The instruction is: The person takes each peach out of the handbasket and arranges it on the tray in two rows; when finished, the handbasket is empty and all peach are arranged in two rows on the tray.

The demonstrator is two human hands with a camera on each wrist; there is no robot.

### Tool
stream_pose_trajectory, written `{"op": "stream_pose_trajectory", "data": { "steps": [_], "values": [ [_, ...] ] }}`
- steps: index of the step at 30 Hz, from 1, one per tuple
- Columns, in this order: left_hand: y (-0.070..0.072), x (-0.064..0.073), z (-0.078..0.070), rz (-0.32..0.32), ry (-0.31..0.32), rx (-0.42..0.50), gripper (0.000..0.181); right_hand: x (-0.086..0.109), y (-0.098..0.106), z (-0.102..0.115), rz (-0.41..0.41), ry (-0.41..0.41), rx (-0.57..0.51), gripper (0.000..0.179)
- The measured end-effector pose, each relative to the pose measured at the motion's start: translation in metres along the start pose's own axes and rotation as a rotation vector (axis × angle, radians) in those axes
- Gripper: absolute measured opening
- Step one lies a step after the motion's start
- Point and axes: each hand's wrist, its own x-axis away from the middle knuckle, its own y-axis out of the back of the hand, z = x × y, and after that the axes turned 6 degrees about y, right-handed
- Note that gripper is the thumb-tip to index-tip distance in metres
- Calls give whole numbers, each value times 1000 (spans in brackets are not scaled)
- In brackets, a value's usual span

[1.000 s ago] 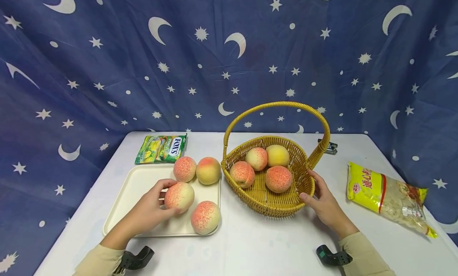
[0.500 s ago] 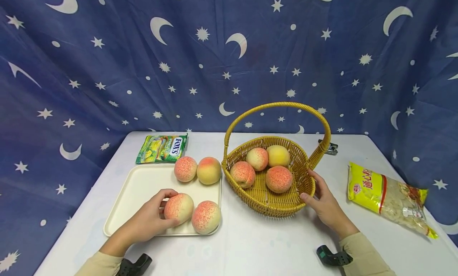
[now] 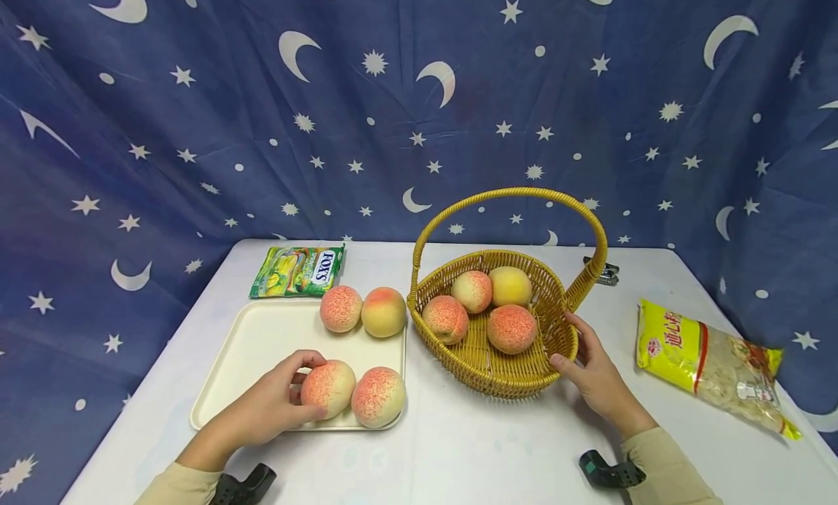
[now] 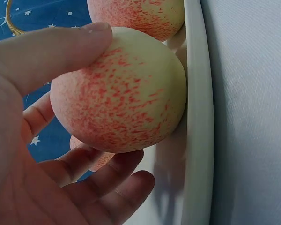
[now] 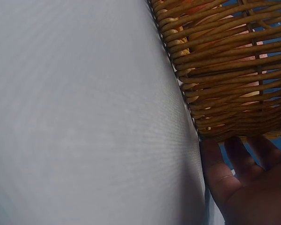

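My left hand (image 3: 265,410) holds a pale peach with red speckles (image 3: 329,390) low over the front of the cream tray (image 3: 252,338). In the left wrist view the thumb lies on top of this peach (image 4: 122,93) and the curled fingers reach under its side. A similar peach (image 3: 378,397) sits right beside it at the tray's front right corner. Two more peaches, one speckled (image 3: 340,308) and one yellow-red (image 3: 383,312), lie at the back right. My right hand (image 3: 597,374) grips the right end of the wicker basket (image 3: 484,378), thumb at the rim.
Several peaches (image 3: 512,329) lie inside the basket, under its tall arched handle (image 3: 511,193). A green candy bag (image 3: 297,271) lies behind the tray. To the right is a yellow pasta bag (image 3: 713,367). A small black clip-like object (image 3: 609,273) lies behind the basket's right end.
My left hand has moved toward the front of the tray with the peach, bringing it down beside the front right peach. The right hand and basket have stayed in place.
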Motion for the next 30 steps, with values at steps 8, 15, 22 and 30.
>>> {"op": "stream_pose_trajectory", "data": {
  "steps": [8,15,22,30],
  "values": [
    [1,1,-2,33,24,25,61,1,0,1,5,5,-5,81],
    [3,4,0,71,34,58,59,1,0,1,2,-4,-3,81],
    [6,6,2,86,18,75,58,1,1,3,-1,-2,-6,82],
    [10,9,6,122,40,123,57,1,1,1,-3,14,-10,82]
  ]
}}
